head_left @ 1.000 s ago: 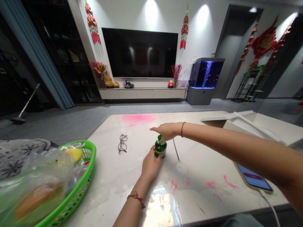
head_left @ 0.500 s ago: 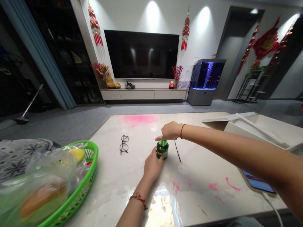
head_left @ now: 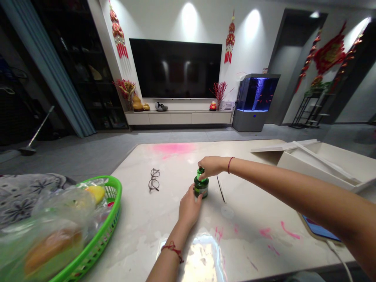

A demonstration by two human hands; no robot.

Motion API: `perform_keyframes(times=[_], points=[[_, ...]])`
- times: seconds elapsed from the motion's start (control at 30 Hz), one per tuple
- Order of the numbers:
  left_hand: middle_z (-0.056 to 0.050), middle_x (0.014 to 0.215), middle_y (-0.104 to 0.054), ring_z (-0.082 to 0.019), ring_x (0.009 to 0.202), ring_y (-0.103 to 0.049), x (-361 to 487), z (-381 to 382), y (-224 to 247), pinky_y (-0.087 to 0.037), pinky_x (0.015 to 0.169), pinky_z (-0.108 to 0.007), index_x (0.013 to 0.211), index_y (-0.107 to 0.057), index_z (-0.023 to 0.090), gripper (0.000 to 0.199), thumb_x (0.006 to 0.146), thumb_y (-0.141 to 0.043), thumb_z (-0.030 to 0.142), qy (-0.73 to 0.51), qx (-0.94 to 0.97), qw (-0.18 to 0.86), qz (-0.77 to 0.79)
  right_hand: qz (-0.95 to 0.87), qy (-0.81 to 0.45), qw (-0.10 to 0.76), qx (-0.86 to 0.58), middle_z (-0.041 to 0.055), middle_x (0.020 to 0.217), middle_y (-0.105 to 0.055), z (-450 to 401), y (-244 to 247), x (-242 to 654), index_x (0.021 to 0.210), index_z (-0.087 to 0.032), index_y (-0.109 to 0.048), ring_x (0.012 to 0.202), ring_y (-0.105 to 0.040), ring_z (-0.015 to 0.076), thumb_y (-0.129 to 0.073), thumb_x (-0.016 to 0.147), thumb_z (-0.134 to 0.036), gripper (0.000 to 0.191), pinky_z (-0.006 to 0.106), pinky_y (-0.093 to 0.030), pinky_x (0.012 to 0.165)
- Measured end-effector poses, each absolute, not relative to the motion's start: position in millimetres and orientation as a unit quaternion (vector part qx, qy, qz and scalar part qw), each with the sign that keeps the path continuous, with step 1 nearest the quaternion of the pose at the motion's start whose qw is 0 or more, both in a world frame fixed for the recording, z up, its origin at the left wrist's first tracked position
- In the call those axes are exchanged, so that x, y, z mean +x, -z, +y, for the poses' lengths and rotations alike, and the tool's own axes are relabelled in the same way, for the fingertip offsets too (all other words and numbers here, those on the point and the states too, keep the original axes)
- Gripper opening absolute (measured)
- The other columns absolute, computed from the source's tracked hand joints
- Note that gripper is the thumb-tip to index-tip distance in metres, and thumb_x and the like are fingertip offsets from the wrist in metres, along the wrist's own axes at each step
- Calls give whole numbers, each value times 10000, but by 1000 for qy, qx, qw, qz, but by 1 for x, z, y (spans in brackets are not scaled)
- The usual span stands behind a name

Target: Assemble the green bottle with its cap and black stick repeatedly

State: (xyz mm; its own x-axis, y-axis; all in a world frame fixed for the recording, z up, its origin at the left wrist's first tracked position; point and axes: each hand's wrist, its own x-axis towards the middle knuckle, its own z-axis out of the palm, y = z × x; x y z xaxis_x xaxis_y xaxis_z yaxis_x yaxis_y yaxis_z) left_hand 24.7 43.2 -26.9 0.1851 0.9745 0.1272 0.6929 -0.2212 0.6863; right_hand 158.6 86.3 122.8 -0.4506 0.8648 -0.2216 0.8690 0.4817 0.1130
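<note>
A small dark green glass bottle (head_left: 202, 188) with a pale label stands upright on the white table, near its middle. My left hand (head_left: 189, 207) is wrapped round the bottle's body from the left and front. Over the bottle's brighter green top (head_left: 201, 174), my right hand (head_left: 214, 166) has its fingers closed, the thumb on the near side. Those fingers partly hide the top, so I cannot tell whether it is a cap or the neck. A thin dark stick (head_left: 221, 188) lies right of the bottle.
Folded eyeglasses (head_left: 154, 180) lie left of the bottle. A green basket (head_left: 115, 203) with bagged food is at the left. On the right are a white open box (head_left: 323, 160) and a phone (head_left: 320, 227) with a cable. Pink stains (head_left: 266, 232) mark the table (head_left: 141, 227).
My right hand has shifted slightly, its stretched finger now curled in and its fingers closed round the bottle's top. My left hand stays on the bottle.
</note>
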Motion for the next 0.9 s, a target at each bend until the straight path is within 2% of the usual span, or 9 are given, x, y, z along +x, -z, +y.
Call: perform_keyframes(times=[0.23, 0.37, 0.5, 0.63, 0.7, 0.8, 0.83, 0.9], points=[[-119, 1284, -501, -220, 1169, -466, 22, 46, 30, -311, 977, -294, 1285, -380, 134, 507, 796, -447, 251, -261, 725, 248, 587, 839, 0, 108, 533, 172, 986, -650, 122, -119, 167, 1013, -88, -630, 874, -610, 257, -564, 715, -456, 478, 290, -437, 638], [-115, 1272, -509, -216, 1156, -475, 20, 48, 32, -318, 978, -298, 1269, -404, 137, 491, 792, -446, 248, -262, 729, 248, 582, 821, 55, 123, 555, 134, 879, -672, 127, -120, 176, 1004, -90, -628, 749, -628, 205, -583, 695, -475, 496, 269, -441, 614], [-131, 1264, -511, -223, 1146, -482, 22, 47, 30, -323, 976, -309, 1262, -412, 117, 479, 799, -432, 239, -258, 732, 237, 584, 809, 139, 148, 552, 110, 805, -668, 113, -124, 180, 1022, -81, -612, 596, -613, 178, -633, 612, -553, 626, 269, -442, 524], [-128, 1251, -524, -218, 1137, -489, 23, 45, 27, -330, 966, -301, 1237, -434, 124, 452, 799, -438, 236, -261, 730, 240, 585, 798, 173, 141, 559, 109, 735, -653, 98, -130, 187, 951, -62, -623, 586, -606, 184, -648, 572, -599, 658, 266, -445, 507], [-118, 1233, -540, -208, 1127, -497, 23, 45, 24, -340, 949, -288, 1205, -456, 136, 420, 798, -445, 238, -263, 730, 244, 582, 782, 251, 91, 563, 104, 761, -654, 91, -131, 196, 1047, -61, -571, 590, -604, 168, -632, 604, -597, 697, 250, -451, 509], [-98, 1092, -619, -190, 1014, -560, 21, 43, 17, -388, 851, -268, 1054, -530, 158, 284, 803, -431, 250, -267, 724, 255, 583, 750, 328, -97, 567, 84, 838, -650, 77, -121, 215, 1184, -97, -447, 607, -594, 134, -523, 744, -558, 642, 224, -450, 525], [-78, 961, -655, -182, 901, -594, 20, 42, 15, -408, 771, -263, 968, -548, 174, 230, 814, -400, 259, -261, 717, 266, 589, 737, 291, -169, 586, 79, 835, -643, 71, -113, 220, 1123, -107, -483, 624, -589, 134, -487, 785, -518, 532, 221, -445, 534], [-38, 720, -639, -166, 698, -585, 19, 41, 9, -392, 633, -251, 776, -534, 196, 253, 843, -305, 277, -263, 719, 277, 581, 701, 141, -283, 639, 65, 785, -622, 55, -88, 226, 900, -131, -555, 661, -570, 147, -420, 841, -402, 309, 228, -425, 549]])
